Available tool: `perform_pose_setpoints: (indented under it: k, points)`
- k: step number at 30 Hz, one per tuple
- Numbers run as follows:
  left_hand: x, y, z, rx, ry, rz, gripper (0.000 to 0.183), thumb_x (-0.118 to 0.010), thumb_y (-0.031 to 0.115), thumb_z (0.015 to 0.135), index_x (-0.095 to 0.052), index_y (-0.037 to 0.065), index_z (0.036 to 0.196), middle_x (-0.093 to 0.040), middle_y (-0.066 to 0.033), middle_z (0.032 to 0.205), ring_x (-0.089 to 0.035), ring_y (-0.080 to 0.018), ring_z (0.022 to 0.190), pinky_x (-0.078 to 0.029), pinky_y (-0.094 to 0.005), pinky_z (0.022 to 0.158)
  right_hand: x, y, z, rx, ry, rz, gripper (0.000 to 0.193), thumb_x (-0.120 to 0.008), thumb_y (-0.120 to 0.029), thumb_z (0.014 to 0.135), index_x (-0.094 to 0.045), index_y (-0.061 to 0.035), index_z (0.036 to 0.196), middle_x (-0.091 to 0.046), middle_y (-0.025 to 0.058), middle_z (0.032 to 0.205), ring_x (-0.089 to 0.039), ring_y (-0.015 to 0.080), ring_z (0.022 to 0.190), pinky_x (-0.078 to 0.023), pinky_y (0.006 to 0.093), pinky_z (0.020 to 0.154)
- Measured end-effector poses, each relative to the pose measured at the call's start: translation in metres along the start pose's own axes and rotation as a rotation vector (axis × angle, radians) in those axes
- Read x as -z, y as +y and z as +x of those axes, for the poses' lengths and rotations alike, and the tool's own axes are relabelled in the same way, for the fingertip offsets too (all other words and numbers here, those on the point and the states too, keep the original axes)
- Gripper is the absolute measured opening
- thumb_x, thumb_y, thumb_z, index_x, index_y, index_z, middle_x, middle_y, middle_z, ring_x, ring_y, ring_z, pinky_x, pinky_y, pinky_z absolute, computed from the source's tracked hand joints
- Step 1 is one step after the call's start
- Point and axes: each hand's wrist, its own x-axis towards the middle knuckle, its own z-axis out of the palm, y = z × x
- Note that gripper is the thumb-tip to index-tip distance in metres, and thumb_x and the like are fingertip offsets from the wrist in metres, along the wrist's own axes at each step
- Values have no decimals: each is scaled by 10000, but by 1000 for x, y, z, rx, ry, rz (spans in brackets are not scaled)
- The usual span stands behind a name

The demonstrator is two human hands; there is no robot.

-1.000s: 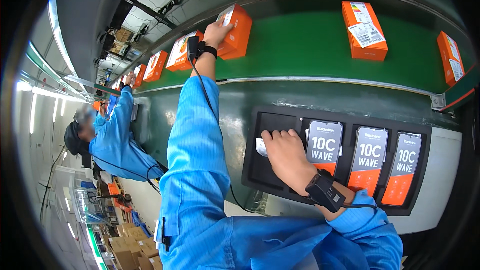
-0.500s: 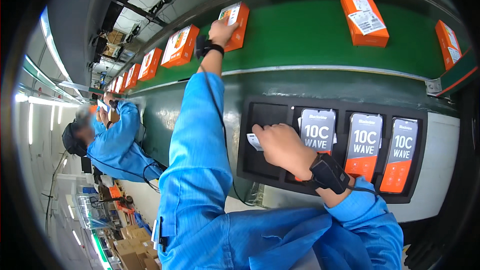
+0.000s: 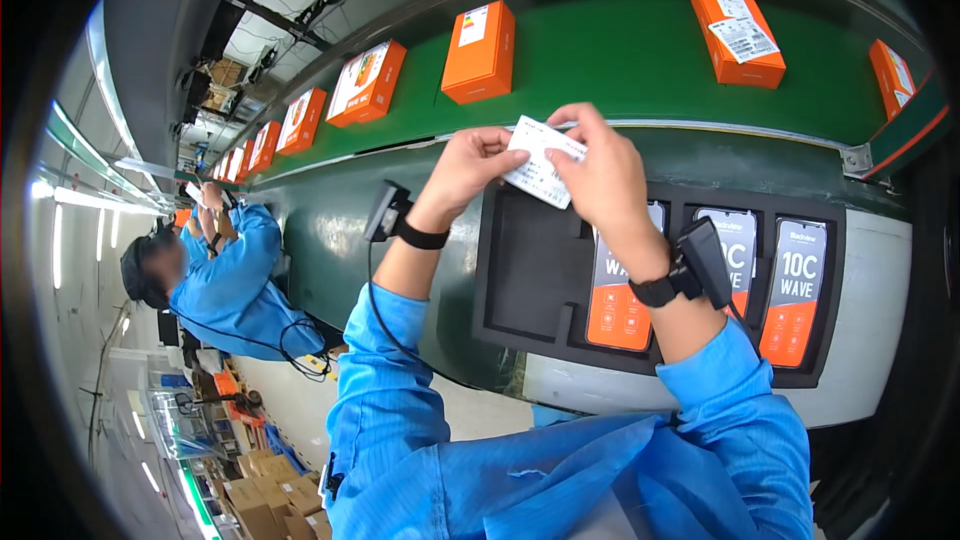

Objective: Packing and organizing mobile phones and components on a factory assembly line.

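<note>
Between my two hands, over the near edge of the green conveyor belt, is a small white label sheet with dark print. My left hand pinches its left side with thumb and fingers. On its right side the thumb and fingers of my right hand close, near the upper corner. Below them lies a black tray with compartments. The leftmost compartment holds no phone. Three phones with grey-and-orange front films, the left phone, the middle phone and the right phone, fill the others, partly behind my right wrist.
Orange boxes stand on the green belt: a near box, a box with a white label at the right, and several toward the left. A metal rail borders the belt. At left, another person in blue works beside it.
My left hand has left the orange box on the belt and come back to the label sheet. My right hand has risen from the tray's left compartment, and the sheet is now between both hands.
</note>
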Motion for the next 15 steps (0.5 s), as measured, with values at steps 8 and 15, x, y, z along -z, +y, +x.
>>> perform_pose_setpoints:
  k: [8, 15]
  points:
    - [86, 0, 107, -149, 538, -80, 166, -669, 180, 898, -682, 16, 920, -661, -15, 783, -548, -93, 607, -422, -229, 554, 39, 10, 34, 210, 387, -46, 329, -656, -113, 808, -573, -67, 1123, -588, 119, 1111, -585, 291, 1016, -484, 399, 864]
    - [13, 4, 22, -321, 472, -130, 329, -498, 149, 974, -568, -52, 1226, -667, -101, 1038, -631, -176, 949, -502, -314, 805, 65, 16, 41, 213, 463, -63, 248, -614, -99, 828, -617, -55, 1072, -609, 103, 1086, -613, 255, 968, -495, 375, 839]
